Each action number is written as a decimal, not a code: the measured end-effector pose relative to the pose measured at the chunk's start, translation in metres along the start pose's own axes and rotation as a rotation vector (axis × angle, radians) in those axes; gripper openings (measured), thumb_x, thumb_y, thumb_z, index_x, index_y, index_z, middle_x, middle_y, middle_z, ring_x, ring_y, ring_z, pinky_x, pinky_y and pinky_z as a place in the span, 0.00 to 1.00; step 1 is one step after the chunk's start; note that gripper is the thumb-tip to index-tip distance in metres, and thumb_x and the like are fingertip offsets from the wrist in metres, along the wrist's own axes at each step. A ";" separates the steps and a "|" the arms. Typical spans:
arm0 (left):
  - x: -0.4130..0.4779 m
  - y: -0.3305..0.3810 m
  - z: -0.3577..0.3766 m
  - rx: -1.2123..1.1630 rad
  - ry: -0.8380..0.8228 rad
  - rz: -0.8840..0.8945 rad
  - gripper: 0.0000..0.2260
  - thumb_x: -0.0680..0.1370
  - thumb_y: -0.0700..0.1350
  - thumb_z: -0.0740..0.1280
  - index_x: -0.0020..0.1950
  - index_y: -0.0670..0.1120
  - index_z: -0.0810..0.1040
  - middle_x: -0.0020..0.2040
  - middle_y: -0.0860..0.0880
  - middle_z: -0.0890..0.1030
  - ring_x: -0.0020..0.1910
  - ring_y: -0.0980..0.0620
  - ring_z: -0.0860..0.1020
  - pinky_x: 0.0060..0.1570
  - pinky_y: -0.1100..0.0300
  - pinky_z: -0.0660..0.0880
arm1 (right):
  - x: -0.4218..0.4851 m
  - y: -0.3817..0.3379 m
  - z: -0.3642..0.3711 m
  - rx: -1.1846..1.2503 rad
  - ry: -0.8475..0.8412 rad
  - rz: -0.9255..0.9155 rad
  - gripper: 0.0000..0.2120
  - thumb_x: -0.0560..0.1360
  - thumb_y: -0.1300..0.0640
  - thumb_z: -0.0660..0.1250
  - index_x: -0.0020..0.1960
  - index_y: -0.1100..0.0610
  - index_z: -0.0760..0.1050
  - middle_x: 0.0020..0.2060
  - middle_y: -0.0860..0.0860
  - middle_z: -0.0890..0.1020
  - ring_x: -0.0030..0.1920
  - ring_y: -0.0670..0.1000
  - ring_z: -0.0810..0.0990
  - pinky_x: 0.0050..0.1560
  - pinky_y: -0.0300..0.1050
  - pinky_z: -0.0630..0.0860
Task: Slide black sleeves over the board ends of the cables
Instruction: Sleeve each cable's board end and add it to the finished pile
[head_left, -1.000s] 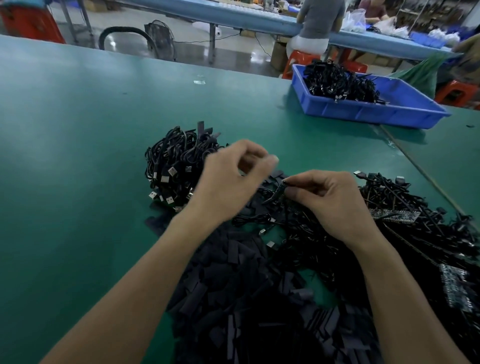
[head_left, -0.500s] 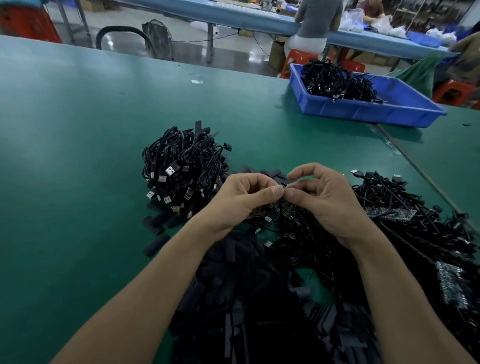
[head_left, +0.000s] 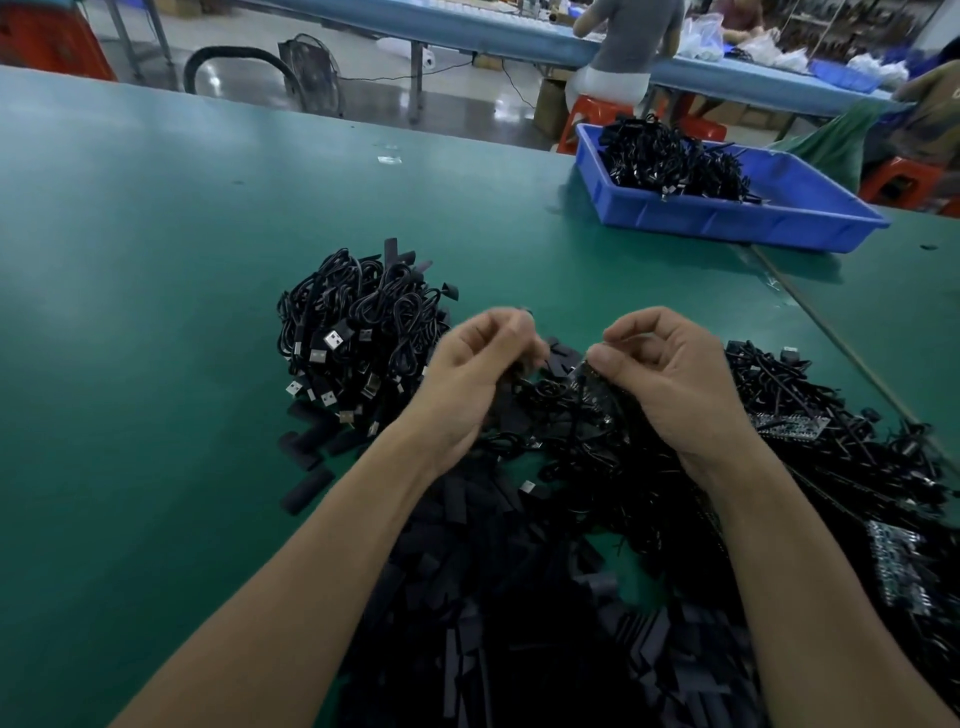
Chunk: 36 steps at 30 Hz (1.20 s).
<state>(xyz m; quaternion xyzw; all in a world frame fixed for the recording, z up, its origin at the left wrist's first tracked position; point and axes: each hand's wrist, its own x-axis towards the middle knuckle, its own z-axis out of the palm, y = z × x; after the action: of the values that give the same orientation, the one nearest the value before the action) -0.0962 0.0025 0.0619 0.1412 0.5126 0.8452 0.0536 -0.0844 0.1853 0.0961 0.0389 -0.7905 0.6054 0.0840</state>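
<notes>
My left hand (head_left: 475, 376) is blurred, its fingers curled round a small black piece that looks like a sleeve (head_left: 519, 364). A short gap to the right, my right hand (head_left: 667, 374) pinches the board end of a black cable (head_left: 583, 375), whose cord hangs down into the tangle. Both hands hover over a heap of loose black sleeves (head_left: 467, 597) that reaches the near edge. Unsleeved cables with bare boards (head_left: 789, 427) lie piled on the right. A bundle of coiled cables with USB plugs (head_left: 358, 338) sits left of my left hand.
A blue bin (head_left: 727, 224) holding more black cables (head_left: 670, 161) stands at the back right. Stray sleeves (head_left: 306, 488) lie on the green table (head_left: 156, 312) near the bundle. A person sits at a further bench behind.
Half a second ago my fingertips met over the cable end; now the hands have drawn apart, the left moving left and up, blurred by motion.
</notes>
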 end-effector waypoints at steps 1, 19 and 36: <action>0.000 0.006 -0.001 0.021 0.043 0.090 0.08 0.80 0.49 0.65 0.42 0.50 0.79 0.38 0.53 0.83 0.40 0.55 0.80 0.47 0.61 0.77 | 0.001 -0.001 -0.004 -0.098 0.080 0.006 0.10 0.73 0.64 0.75 0.44 0.51 0.77 0.34 0.46 0.84 0.35 0.42 0.80 0.42 0.36 0.78; -0.011 0.047 -0.034 0.831 0.051 0.150 0.17 0.85 0.39 0.58 0.72 0.52 0.72 0.38 0.59 0.81 0.28 0.53 0.67 0.28 0.58 0.68 | -0.014 0.001 0.059 -1.065 -0.362 -0.131 0.15 0.80 0.63 0.63 0.64 0.53 0.79 0.58 0.53 0.79 0.58 0.57 0.78 0.54 0.51 0.78; -0.013 0.043 -0.053 0.785 0.241 0.109 0.09 0.81 0.42 0.69 0.52 0.57 0.80 0.39 0.57 0.85 0.30 0.61 0.77 0.30 0.68 0.74 | -0.002 0.038 0.063 -1.082 -0.318 0.146 0.15 0.79 0.49 0.69 0.60 0.56 0.74 0.57 0.55 0.77 0.60 0.58 0.75 0.57 0.53 0.75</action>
<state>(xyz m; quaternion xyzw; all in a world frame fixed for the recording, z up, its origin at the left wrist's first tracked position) -0.0971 -0.0658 0.0742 0.0778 0.7906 0.5975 -0.1096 -0.0940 0.1344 0.0433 0.0265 -0.9916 0.1054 -0.0703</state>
